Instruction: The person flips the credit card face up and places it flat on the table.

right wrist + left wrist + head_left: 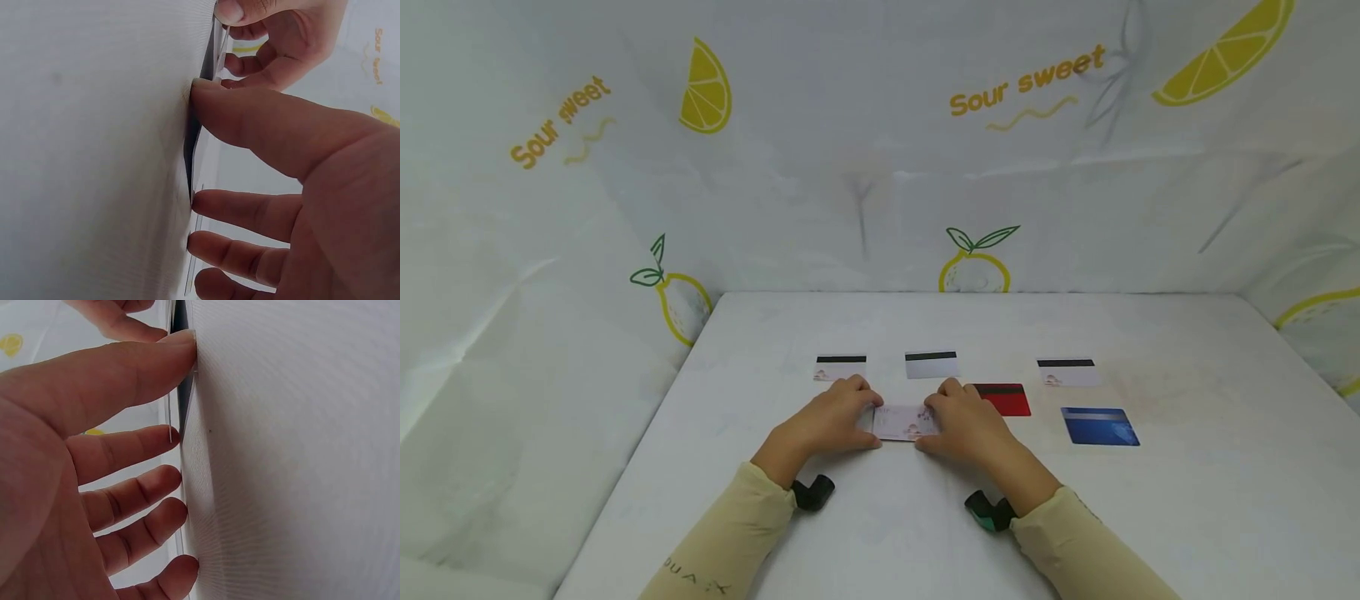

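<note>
A pale bank card with a faint floral print lies crosswise between both hands near the table's middle. My left hand pinches its left end, thumb at the near edge and fingers at the far edge. At the opposite end, my right hand grips it the same way. Both wrist views show a dark, narrow gap under the card, low over the white tabletop. Right behind the right hand's fingers is a red card with a dark stripe, partly covered by that hand.
On the white table, a row of pale black-striped cards lies farther back: one left, one in the middle, one right. A blue card is right of the red one. Lemon-printed white sheeting encloses the table's back and sides.
</note>
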